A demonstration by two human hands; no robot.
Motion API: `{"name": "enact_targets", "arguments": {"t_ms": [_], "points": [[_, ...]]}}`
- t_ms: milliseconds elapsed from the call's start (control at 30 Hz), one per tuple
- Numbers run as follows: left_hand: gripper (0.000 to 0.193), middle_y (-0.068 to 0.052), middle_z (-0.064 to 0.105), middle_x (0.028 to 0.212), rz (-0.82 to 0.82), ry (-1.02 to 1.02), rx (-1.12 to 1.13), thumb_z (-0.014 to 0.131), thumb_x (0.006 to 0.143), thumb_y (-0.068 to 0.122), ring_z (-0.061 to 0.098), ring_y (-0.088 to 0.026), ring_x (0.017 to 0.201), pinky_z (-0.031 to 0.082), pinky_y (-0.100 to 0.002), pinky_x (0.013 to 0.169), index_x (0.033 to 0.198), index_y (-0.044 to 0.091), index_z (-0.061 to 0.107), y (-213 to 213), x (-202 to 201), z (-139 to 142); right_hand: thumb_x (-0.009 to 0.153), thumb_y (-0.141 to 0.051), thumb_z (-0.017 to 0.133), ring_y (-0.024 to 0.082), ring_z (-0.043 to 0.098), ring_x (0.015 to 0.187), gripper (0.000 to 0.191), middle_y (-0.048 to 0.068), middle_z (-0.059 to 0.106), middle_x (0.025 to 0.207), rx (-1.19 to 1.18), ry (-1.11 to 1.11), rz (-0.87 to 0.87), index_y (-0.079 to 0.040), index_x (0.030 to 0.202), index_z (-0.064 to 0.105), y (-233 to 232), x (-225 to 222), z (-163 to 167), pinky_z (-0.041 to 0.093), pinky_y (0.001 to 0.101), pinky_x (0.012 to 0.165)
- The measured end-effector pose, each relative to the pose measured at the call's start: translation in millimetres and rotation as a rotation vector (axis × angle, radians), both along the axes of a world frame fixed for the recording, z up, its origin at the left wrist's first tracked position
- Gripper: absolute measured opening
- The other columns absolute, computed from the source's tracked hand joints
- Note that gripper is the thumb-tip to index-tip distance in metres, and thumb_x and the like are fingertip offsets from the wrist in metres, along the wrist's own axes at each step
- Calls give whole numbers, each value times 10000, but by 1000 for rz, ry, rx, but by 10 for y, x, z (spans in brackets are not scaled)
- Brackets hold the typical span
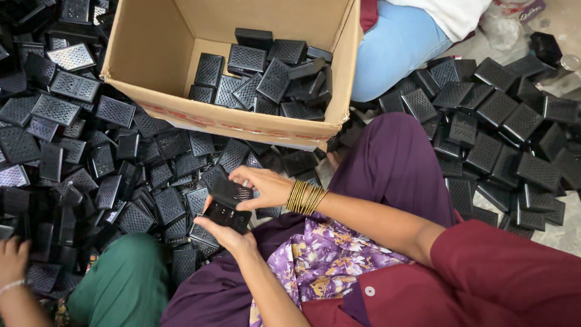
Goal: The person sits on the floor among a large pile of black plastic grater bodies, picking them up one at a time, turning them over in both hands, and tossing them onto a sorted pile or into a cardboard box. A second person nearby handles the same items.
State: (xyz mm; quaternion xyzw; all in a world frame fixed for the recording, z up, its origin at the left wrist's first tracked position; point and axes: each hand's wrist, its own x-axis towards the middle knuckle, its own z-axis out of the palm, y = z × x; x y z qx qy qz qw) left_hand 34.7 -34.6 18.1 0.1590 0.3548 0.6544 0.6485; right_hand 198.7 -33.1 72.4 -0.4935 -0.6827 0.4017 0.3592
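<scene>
My left hand (229, 235) holds a black rectangular plastic shell (225, 215) from below. Just above it, my right hand (266, 184), with gold bangles (305, 198) on the wrist, grips a black perforated cover (232, 191) that overlaps the shell. Both hands are over my lap, near my purple trouser leg (393, 157) and a purple floral cloth (321, 260). A heap of the same black perforated parts (91, 151) lies on the floor right beside my hands.
An open cardboard box (157, 60) partly filled with black parts stands ahead. Another heap of black parts (502, 127) covers the floor at right. A person in green trousers (121, 284) sits at lower left, their hand (12, 260) on the heap; a blue-clad leg (393, 48) is beyond the box.
</scene>
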Motion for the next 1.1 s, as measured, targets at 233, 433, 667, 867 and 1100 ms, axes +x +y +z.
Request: {"name": "enact_targets", "arguments": {"t_ms": [233,433,667,867,1100], "points": [[768,-160,587,1340,-121,162,-31,384,960,684,629,-335,1177,574,-533,953,1412,71,481,-34,52,-75,862,-442,788,259,683,1087,891,153,612,1267,-18,10,77,-209,1608,361,-84,-186,-103,600,339,884],[705,-121,571,1336,-97,148,-6,451,1006,643,611,-276,1205,545,-443,1016,1390,56,523,-15,-10,-138,821,-501,777,261,669,941,952,156,613,1098,-106,-130,181,-286,1629,321,-83,-97,-157,575,361,814],[643,-126,576,1300,-139,194,-12,441,1008,626,626,-261,1122,559,-417,941,1385,112,527,-74,-28,-72,777,-521,790,250,690,920,944,139,630,1068,-82,-102,165,-243,1577,374,-103,-129,-200,579,356,783],[640,-149,551,1329,-150,216,-4,437,1026,624,628,-306,1148,578,-463,948,1410,116,500,-103,-34,74,744,-523,809,258,714,884,964,138,658,1021,-109,-69,168,-232,1562,389,-99,-127,-184,588,370,780],[653,-123,559,1351,-171,199,-29,414,975,657,655,-337,1126,607,-529,872,1393,159,470,-118,-20,126,730,-540,811,231,722,860,959,128,655,1021,-102,21,121,-232,1552,425,-97,-111,-108,606,349,747]]}}
